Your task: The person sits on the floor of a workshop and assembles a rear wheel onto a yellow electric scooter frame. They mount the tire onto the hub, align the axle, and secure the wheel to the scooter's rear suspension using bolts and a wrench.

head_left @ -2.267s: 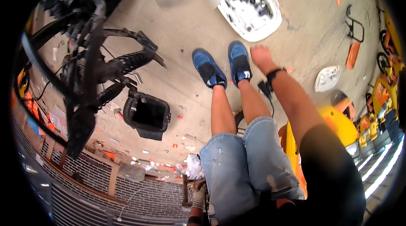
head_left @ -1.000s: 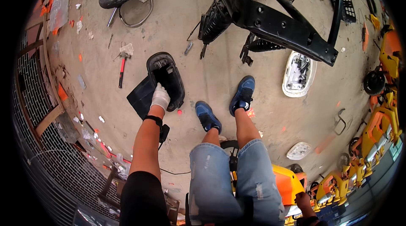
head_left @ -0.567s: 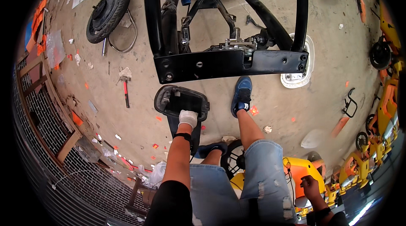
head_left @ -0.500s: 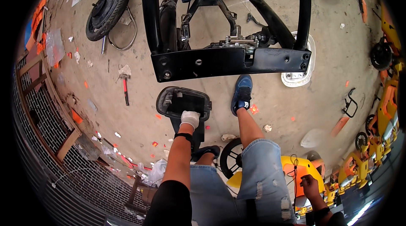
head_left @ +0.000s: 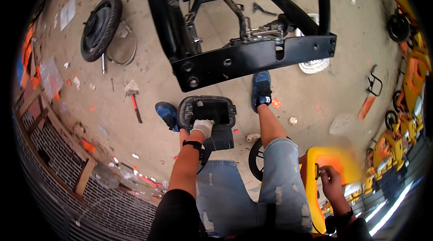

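The open casing (head_left: 208, 112) is set on the floor (head_left: 315, 101) between both shoes, before the frame (head_left: 252, 56); hammer (head_left: 134, 101) and wheel (head_left: 100, 26) lie leftward, apparently apart.

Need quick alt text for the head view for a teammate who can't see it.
A seated person's gloved left hand grips the near rim of a black plastic housing on the concrete floor, below a black metal frame. Their bare right hand grips an orange-yellow part; a hammer and tyre lie to the left.

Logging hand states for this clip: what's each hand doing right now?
Left hand: gloved, closed on the black plastic housing.
Right hand: bare, gripping the yellow seat edge.
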`<state>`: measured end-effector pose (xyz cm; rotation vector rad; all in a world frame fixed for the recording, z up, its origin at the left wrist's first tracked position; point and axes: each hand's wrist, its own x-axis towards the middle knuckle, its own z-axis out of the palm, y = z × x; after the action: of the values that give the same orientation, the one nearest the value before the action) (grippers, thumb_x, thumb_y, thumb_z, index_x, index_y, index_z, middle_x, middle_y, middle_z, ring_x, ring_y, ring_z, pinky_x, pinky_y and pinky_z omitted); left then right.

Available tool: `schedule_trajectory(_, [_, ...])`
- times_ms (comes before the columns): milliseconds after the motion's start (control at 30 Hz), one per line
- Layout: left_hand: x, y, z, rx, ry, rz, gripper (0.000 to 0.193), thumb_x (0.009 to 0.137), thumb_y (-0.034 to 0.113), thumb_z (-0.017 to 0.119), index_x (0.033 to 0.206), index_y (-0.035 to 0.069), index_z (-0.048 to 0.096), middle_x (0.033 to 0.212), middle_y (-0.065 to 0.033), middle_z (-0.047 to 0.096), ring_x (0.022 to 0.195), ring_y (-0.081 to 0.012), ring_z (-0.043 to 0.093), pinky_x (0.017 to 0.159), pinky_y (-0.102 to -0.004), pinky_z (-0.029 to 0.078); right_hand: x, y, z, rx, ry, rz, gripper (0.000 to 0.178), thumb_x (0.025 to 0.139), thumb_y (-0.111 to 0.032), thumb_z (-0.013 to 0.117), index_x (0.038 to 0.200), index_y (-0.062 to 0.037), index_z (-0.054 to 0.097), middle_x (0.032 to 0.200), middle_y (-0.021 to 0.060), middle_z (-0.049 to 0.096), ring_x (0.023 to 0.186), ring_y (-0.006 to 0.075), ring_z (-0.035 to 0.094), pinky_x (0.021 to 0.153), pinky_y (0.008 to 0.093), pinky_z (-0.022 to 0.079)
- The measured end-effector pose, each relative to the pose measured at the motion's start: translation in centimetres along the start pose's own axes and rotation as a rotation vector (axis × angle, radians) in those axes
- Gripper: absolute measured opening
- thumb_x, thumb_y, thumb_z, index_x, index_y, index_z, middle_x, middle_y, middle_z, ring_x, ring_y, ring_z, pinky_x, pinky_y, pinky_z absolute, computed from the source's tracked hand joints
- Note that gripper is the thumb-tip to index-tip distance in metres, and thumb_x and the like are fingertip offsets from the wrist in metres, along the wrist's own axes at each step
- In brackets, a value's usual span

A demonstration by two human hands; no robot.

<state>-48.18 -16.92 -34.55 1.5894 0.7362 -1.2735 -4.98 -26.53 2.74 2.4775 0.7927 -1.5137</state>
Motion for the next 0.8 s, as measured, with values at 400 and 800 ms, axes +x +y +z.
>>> schedule_trajectory(400, [-0.7, -3.4, -0.3, 0.169, 0.056, 0.276, 0.039, 0.085, 0.003, 0.062, 0.124, 0.004, 0.060, 0.113, -0.0192, 0.071, 0.103, -0.0355, 0.070, 0.082, -0.0457, 0.058, -4.2, -11.8, 17.7, 0.162, 0.183, -0.198, 0.013, 0.094, -0.001, 0.059, 0.104, 0.0004, 0.066, 0.090, 0.0152, 0.068, 0.081, 0.0272, 0.070, 0.074, 0.0339, 0.053])
schedule_trajectory(800, [-1.9, -4.0, 0.8, 0.291, 0.001, 0.441, 0.068, 0.078, 0.033, 0.075, 0.136, 0.006, 0.054, 0.134, -0.0185, 0.058, 0.122, -0.0345, 0.059, 0.102, -0.0440, 0.048, 3.8, -16.9, 24.0, 0.251, 0.152, -0.624, 0.013, 0.091, -0.012, 0.066, 0.102, -0.0059, 0.066, 0.087, 0.0126, 0.066, 0.083, 0.0331, 0.065, 0.073, 0.0433, 0.053])
